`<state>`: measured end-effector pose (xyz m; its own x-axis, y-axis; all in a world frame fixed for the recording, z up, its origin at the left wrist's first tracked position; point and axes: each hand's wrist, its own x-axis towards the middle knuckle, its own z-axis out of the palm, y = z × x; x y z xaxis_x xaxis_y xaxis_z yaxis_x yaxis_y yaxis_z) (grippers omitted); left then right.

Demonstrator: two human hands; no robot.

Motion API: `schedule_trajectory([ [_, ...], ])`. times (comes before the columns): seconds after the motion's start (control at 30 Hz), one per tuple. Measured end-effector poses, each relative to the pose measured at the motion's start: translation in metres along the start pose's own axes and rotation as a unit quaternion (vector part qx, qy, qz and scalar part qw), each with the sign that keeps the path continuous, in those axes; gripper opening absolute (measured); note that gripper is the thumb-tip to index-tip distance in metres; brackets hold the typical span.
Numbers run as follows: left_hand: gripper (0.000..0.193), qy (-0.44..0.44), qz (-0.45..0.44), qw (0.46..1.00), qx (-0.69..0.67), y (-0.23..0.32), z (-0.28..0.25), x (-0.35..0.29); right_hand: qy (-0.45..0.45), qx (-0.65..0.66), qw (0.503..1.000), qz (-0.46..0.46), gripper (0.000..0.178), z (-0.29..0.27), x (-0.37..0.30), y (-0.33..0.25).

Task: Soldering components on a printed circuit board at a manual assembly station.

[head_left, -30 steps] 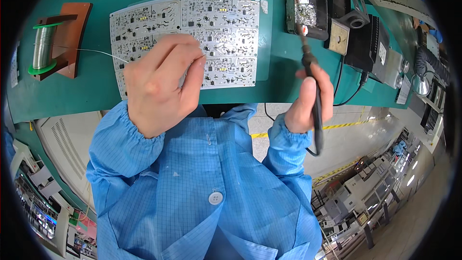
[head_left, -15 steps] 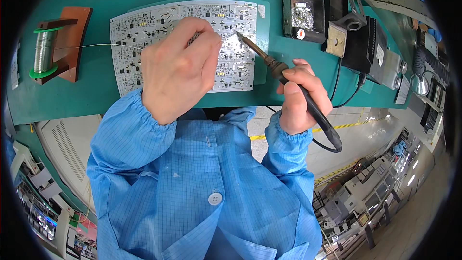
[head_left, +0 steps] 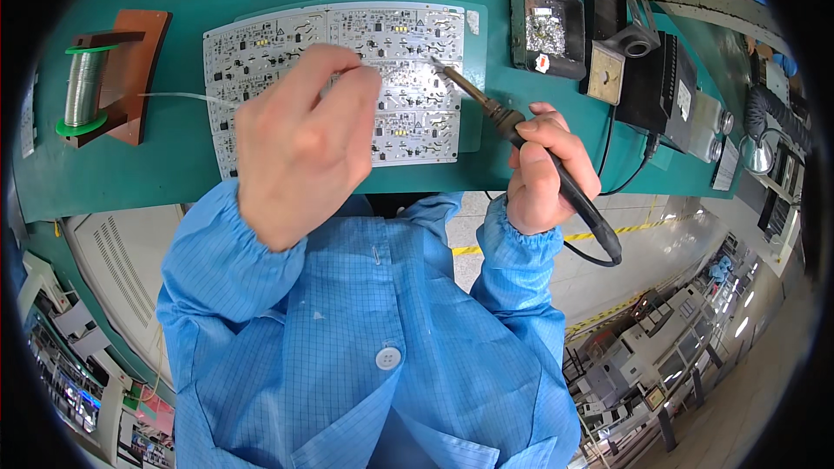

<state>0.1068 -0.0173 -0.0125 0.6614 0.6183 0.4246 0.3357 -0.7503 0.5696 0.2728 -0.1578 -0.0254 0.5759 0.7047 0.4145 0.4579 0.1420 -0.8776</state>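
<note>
The left hand (head_left: 300, 143) hovers over the white circuit board panel (head_left: 261, 43), fingers curled together and pinching a thin solder wire (head_left: 178, 96) that runs off to the left toward a spool of solder (head_left: 82, 87). The spool sits on a brown wooden stand (head_left: 139, 69) at the left end of the green bench (head_left: 130, 165). The hand covers much of the panel's middle, so where the wire's end meets the board cannot be seen.

The right hand (head_left: 547, 169) is wrapped around the black handle of a soldering iron (head_left: 521, 135), held like a pen, with the metal tip slanting up and left onto the upper right part of the panel, just beside the left hand's fingertips. The iron's black cable (head_left: 599, 252) loops down below the wrist and runs back up toward the equipment on the right.

The panel lies flat on the bench directly in front of the person, made of several small boards joined together and dotted with small components.

To the right of the panel stands a black tray (head_left: 547, 30) holding a silvery wad of tip cleaner. Further right is a black soldering station (head_left: 660, 78) with a metal iron holder (head_left: 638, 35) beside it. Both arms wear blue sleeves (head_left: 226, 269) with elastic cuffs.
</note>
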Motion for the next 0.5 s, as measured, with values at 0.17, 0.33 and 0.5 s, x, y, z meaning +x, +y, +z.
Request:
schedule_trajectory([
  [0.17, 0.012, -0.038, -0.045, 0.998, 0.019, -0.001, -0.034, -0.013, 0.023, -0.003, 0.999, -0.038, 0.022, -0.007, -0.008, 0.003],
  [0.33, 0.011, -0.076, -0.113, 0.99, 0.025, -0.016, -0.053, -0.025, 0.089, -0.213, 0.973, -0.008, 0.03, -0.008, -0.023, 0.017],
  [0.5, 0.009, -0.022, -0.138, 0.99, 0.033, -0.035, -0.064, -0.034, 0.098, -0.157, 0.982, 0.024, 0.033, 0.01, -0.03, 0.014],
])
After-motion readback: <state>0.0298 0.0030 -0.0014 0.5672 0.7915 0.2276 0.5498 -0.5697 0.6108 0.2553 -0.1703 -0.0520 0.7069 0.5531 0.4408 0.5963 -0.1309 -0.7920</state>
